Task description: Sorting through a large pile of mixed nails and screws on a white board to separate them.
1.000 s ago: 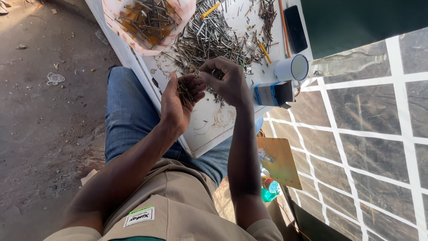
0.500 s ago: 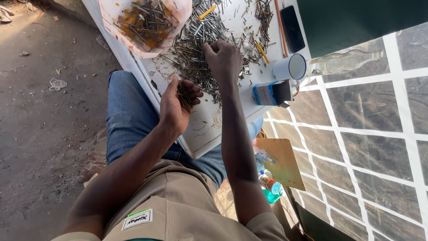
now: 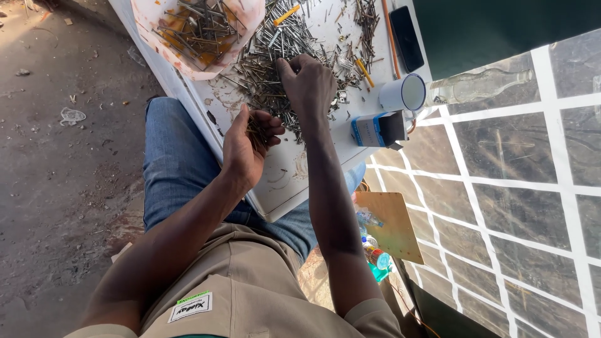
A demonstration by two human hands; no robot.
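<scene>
- My left hand (image 3: 245, 145) is cupped palm-up just above the near edge of the white board (image 3: 285, 181), fingers curled loosely around a small bundle of nails (image 3: 256, 128) lying across the palm.
- My right hand (image 3: 308, 86) is stretched further out, knuckles up, fingers bent down into the loose pile of nails (image 3: 266, 69) spread over the board; the fingertips touch the pile, but I cannot tell whether they pinch any single nail, since the back of the hand hides them.
- The two hands are near each other, left one closer to me, right one just beyond it and slightly to the right.
- The pile lies directly under and around the right hand, reaching toward a pale plastic bowl (image 3: 247, 47) of rusty nails at the board's far left.
- To the right of the right hand stand a white mug (image 3: 404, 94) and a small blue box (image 3: 369, 130); a dark phone (image 3: 407, 37) lies beyond them.
- The board rests on my lap, over blue jeans (image 3: 172, 163).
</scene>
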